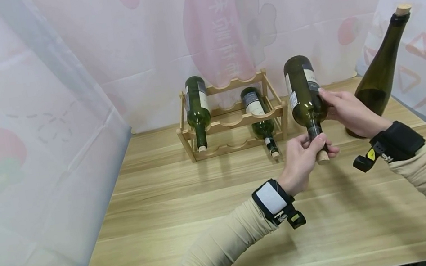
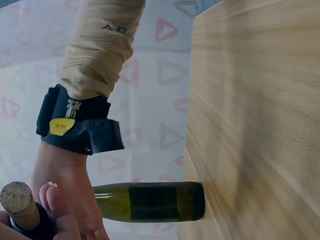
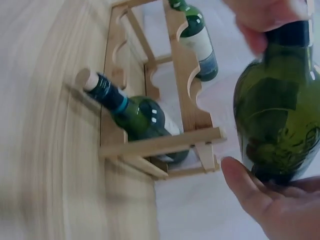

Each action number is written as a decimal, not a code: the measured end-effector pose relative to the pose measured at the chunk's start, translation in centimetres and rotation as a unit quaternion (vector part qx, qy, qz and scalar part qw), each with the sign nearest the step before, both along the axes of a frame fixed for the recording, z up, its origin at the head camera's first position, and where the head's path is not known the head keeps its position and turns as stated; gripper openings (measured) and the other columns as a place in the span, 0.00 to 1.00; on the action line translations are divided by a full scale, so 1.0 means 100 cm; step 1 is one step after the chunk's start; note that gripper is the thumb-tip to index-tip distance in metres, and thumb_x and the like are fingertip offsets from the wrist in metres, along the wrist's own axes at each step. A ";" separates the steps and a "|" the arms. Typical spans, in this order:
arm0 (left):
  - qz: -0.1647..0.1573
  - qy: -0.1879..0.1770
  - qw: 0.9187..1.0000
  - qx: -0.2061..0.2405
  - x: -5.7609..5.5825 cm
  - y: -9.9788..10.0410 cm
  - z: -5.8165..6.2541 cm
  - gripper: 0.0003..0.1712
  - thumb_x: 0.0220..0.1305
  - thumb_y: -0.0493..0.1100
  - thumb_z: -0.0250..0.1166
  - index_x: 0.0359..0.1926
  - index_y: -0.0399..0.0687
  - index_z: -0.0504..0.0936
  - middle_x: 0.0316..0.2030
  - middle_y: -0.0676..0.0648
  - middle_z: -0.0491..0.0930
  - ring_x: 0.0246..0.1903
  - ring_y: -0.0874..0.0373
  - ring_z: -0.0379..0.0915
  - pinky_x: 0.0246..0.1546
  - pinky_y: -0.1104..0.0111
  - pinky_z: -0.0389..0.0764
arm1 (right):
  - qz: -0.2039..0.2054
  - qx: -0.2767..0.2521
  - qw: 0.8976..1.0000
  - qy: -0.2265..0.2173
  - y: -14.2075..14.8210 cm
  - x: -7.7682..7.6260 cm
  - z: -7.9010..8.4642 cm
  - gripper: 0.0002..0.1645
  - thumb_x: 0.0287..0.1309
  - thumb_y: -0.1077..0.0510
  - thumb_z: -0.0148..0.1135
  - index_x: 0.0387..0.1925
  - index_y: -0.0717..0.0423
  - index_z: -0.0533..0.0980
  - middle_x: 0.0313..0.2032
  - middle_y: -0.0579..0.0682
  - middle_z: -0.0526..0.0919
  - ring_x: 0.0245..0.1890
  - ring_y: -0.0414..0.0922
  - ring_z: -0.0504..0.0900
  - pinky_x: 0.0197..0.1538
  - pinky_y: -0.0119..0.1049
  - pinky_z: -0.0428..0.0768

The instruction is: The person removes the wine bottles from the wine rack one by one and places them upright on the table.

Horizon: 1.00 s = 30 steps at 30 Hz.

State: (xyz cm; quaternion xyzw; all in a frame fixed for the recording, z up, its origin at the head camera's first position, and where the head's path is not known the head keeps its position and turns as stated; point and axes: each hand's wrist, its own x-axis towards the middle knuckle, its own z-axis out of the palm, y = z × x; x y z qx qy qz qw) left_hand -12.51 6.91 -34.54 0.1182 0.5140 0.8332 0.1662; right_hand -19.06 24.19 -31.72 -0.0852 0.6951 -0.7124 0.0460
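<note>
A dark green wine bottle [image 1: 303, 93] with a cork is held neck down above the table, right of the wooden rack. My left hand [image 1: 302, 157] grips its neck near the cork, thumb across the front. At the bottle's body, my right hand [image 1: 351, 113] holds the right side; in the right wrist view its fingers lie at the bottle's base end. The small wooden rack [image 1: 232, 123] holds one bottle [image 1: 197, 108] on its upper left and another bottle [image 1: 257, 113] on its lower right, both with corked necks toward me.
A tall corked bottle [image 1: 381, 68] stands on the table behind my right hand, leaning in the head view. The wooden table [image 1: 161, 231] meets printed white curtains [image 1: 142, 34] at the back and on both sides.
</note>
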 end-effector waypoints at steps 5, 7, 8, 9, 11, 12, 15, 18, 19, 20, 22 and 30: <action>-0.008 0.012 1.000 0.027 -0.005 -0.002 0.004 0.08 0.69 0.35 0.56 0.39 0.31 0.77 0.46 0.13 0.70 0.24 0.63 0.81 0.31 0.74 0.84 | -0.032 0.126 0.986 0.107 0.001 0.011 0.004 0.30 0.74 0.54 0.43 0.72 0.61 0.57 0.61 0.53 0.76 0.46 0.24 0.78 0.47 0.21 0.78; -0.012 0.018 0.999 0.025 -0.007 -0.004 0.005 0.09 0.70 0.35 0.55 0.40 0.29 0.76 0.46 0.12 0.70 0.24 0.63 0.81 0.32 0.74 0.84 | -0.051 0.215 0.960 0.171 0.000 0.017 0.005 0.31 0.69 0.62 0.47 0.72 0.54 0.57 0.67 0.58 0.67 0.47 0.20 0.75 0.46 0.16 0.76; -0.015 0.021 0.999 0.024 -0.008 -0.004 0.005 0.10 0.70 0.35 0.55 0.41 0.27 0.76 0.46 0.12 0.69 0.24 0.64 0.81 0.32 0.74 0.84 | -0.058 0.259 0.941 0.211 -0.001 0.019 0.005 0.33 0.66 0.67 0.49 0.71 0.52 0.59 0.69 0.63 0.64 0.50 0.22 0.75 0.47 0.14 0.74; -0.018 0.025 0.999 0.020 -0.009 -0.005 0.006 0.12 0.70 0.35 0.54 0.43 0.26 0.75 0.46 0.12 0.69 0.24 0.64 0.81 0.32 0.73 0.84 | -0.064 0.294 0.919 0.254 -0.002 0.021 0.004 0.37 0.60 0.71 0.51 0.70 0.52 0.62 0.68 0.66 0.63 0.51 0.26 0.76 0.46 0.12 0.72; -0.023 0.031 0.999 0.013 -0.010 -0.006 0.007 0.14 0.71 0.36 0.54 0.45 0.24 0.74 0.47 0.12 0.69 0.24 0.64 0.81 0.33 0.73 0.84 | -0.076 0.347 0.874 0.332 -0.004 0.024 0.001 0.43 0.51 0.77 0.57 0.68 0.50 0.66 0.68 0.66 0.64 0.57 0.40 0.77 0.49 0.11 0.66; -0.024 0.033 0.999 0.012 -0.011 -0.007 0.007 0.15 0.71 0.36 0.54 0.45 0.23 0.74 0.47 0.13 0.69 0.24 0.64 0.81 0.33 0.72 0.84 | -0.080 0.365 0.851 0.368 -0.005 0.025 -0.001 0.45 0.47 0.79 0.58 0.68 0.50 0.66 0.69 0.66 0.63 0.59 0.47 0.77 0.52 0.12 0.66; -0.027 0.036 0.999 0.012 -0.011 -0.008 0.008 0.16 0.71 0.36 0.54 0.47 0.20 0.73 0.41 0.16 0.74 0.24 0.64 0.81 0.32 0.74 0.84 | -0.095 0.399 0.793 0.451 -0.009 0.024 -0.008 0.49 0.39 0.81 0.63 0.66 0.53 0.68 0.68 0.67 0.63 0.61 0.64 0.70 0.61 0.28 0.67; -0.030 0.035 0.999 0.019 -0.011 -0.008 0.009 0.18 0.71 0.36 0.55 0.47 0.18 0.73 0.33 0.28 0.78 0.24 0.64 0.81 0.31 0.75 0.83 | -0.100 0.420 0.758 0.489 -0.013 0.022 -0.016 0.54 0.32 0.81 0.68 0.66 0.53 0.68 0.69 0.68 0.61 0.65 0.65 0.63 0.64 0.52 0.66; -0.031 0.036 0.999 0.020 -0.011 -0.009 0.009 0.19 0.71 0.36 0.55 0.48 0.16 0.72 0.33 0.28 0.79 0.24 0.64 0.81 0.30 0.76 0.83 | -0.100 0.425 0.748 0.500 -0.014 0.022 -0.019 0.54 0.30 0.81 0.69 0.66 0.53 0.68 0.69 0.68 0.61 0.66 0.65 0.62 0.62 0.58 0.65; -0.033 0.035 0.999 0.021 -0.011 -0.009 0.009 0.19 0.70 0.36 0.55 0.48 0.16 0.72 0.33 0.28 0.79 0.24 0.64 0.80 0.30 0.76 0.83 | -0.102 0.429 0.738 0.510 -0.015 0.021 -0.022 0.55 0.29 0.82 0.69 0.66 0.53 0.69 0.69 0.68 0.61 0.67 0.64 0.61 0.60 0.61 0.64; -0.038 0.034 0.998 0.024 -0.010 -0.009 0.009 0.20 0.71 0.35 0.54 0.48 0.15 0.72 0.37 0.19 0.77 0.24 0.64 0.80 0.30 0.76 0.82 | -0.107 0.439 0.720 0.527 -0.016 0.020 -0.026 0.54 0.30 0.81 0.69 0.65 0.51 0.69 0.69 0.68 0.61 0.68 0.63 0.60 0.59 0.62 0.63; -0.047 0.031 0.998 0.021 -0.008 -0.006 0.009 0.18 0.69 0.34 0.55 0.47 0.15 0.73 0.44 0.12 0.71 0.23 0.64 0.80 0.29 0.75 0.83 | -0.121 0.461 0.657 0.583 -0.014 0.019 -0.032 0.36 0.47 0.75 0.57 0.62 0.57 0.72 0.67 0.65 0.66 0.64 0.65 0.65 0.50 0.60 0.65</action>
